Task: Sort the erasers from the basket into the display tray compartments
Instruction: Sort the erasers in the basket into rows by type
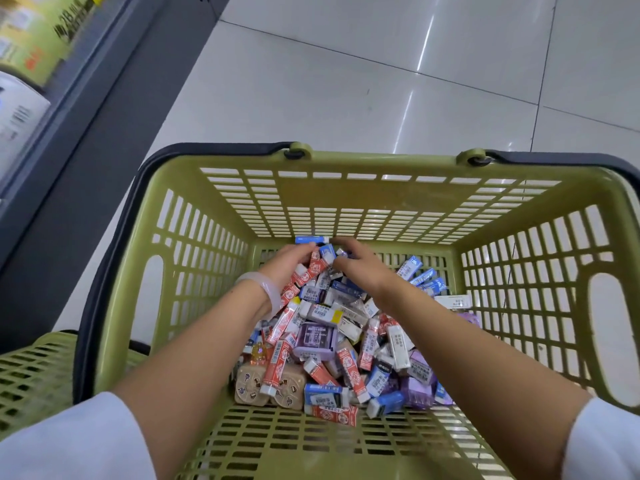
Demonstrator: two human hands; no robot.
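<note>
A green plastic basket point(346, 195) with dark handles fills the view. Inside lies a heap of erasers point(332, 341) in red-and-white, blue, purple and white wrappers, plus tan boxed ones point(252, 382). Both my hands reach into the far end of the heap. My left hand point(287, 259), with a pale bangle on the wrist, curls its fingers over a bunch of red-wrapped erasers point(313, 268). My right hand point(360, 263) bends its fingers down onto blue and white erasers just beside them. The fingertips of both hands are hidden among the erasers. No display tray is in view.
The basket stands on a glossy white tiled floor point(346, 81). A grey shelf unit point(86, 98) with packaged goods runs along the left. Part of a second green basket point(31, 375) shows at the lower left.
</note>
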